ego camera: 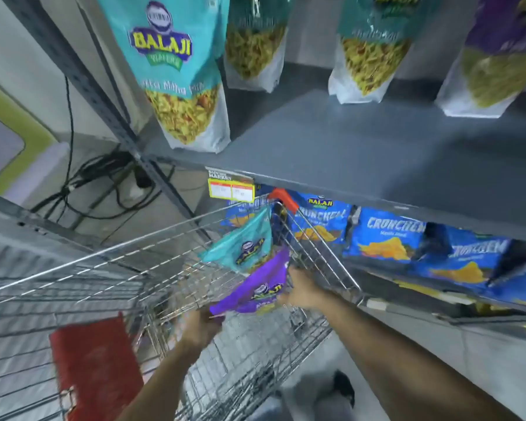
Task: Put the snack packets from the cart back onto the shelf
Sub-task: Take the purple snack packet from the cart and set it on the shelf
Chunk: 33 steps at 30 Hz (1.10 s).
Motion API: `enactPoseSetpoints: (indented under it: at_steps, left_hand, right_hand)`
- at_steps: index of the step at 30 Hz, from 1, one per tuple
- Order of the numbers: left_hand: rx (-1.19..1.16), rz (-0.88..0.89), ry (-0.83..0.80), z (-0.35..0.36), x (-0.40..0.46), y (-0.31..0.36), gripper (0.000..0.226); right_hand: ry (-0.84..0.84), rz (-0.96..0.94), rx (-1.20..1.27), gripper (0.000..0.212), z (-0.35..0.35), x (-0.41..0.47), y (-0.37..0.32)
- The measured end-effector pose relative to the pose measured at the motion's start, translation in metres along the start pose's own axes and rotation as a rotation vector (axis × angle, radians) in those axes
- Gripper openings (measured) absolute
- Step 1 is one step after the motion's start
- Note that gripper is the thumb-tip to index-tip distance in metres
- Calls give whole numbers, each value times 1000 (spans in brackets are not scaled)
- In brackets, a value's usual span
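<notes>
Both my hands reach down into the wire cart [110, 256]. A purple snack packet [257, 287] lies tilted inside it. My right hand [301, 291] grips the packet's right edge and my left hand [202, 325] holds its lower left corner. A teal snack packet [243, 244] leans against the cart's far corner just above the purple one, untouched. The grey shelf [331, 147] above carries upright teal packets [176, 71] and a purple packet [498, 56] at the right.
Bare shelf surface lies between the standing packets and the front edge. A lower shelf holds blue chip bags [386, 235]. A red flap [94, 369] sits at the cart's near end. Black cables [104, 177] lie on the floor left of the shelf post [110, 117].
</notes>
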<state>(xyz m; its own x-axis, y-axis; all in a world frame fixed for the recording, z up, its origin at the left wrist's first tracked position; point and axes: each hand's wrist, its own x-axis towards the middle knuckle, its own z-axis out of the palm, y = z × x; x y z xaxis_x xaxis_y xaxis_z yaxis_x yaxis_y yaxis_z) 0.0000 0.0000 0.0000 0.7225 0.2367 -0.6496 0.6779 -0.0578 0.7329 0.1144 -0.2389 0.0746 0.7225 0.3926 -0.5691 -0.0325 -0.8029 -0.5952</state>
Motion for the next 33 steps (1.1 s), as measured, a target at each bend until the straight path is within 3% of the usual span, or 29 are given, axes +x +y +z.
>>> enactPoseSetpoints:
  at_steps: [2, 3, 6, 7, 10, 12, 16, 19, 23, 27, 33]
  left_hand:
    - [-24, -2, -28, 14, 2, -3, 48]
    - [-3, 17, -39, 23, -4, 5, 49]
    - [-12, 90, 32, 42, -3, 25, 29]
    - [-30, 107, 66, 44, -1, 34, 39]
    - [-5, 223, 72, 42, -8, 60, 20]
    - [-9, 311, 70, 37, -19, 83, 23]
    - [47, 433, -1, 30, -50, 146, 26]
    - [78, 559, -52, 31, -77, 194, 10]
    - [120, 666, -117, 49, -98, 260, 43]
    - [180, 804, -198, 103, -112, 329, 62]
    - [98, 932, -380, 225, -127, 411, 22]
  right_hand:
    - [14, 22, 91, 18, 6, 12, 1]
    - [34, 22, 115, 4, 8, 14, 0]
    - [102, 85, 190, 32, 24, 28, 9]
    - [126, 94, 213, 31, 25, 27, 9]
    - [209, 88, 298, 30, 18, 21, 8]
    - [240, 35, 356, 27, 4, 10, 6]
    - [349, -122, 392, 47, -44, -31, -2]
    - [480, -221, 373, 38, -90, -70, -17]
    - [599, -298, 364, 77, -157, -119, -25]
    - [750, -309, 417, 73, -225, -166, -11]
    - [964, -308, 460, 79, -319, -191, 61]
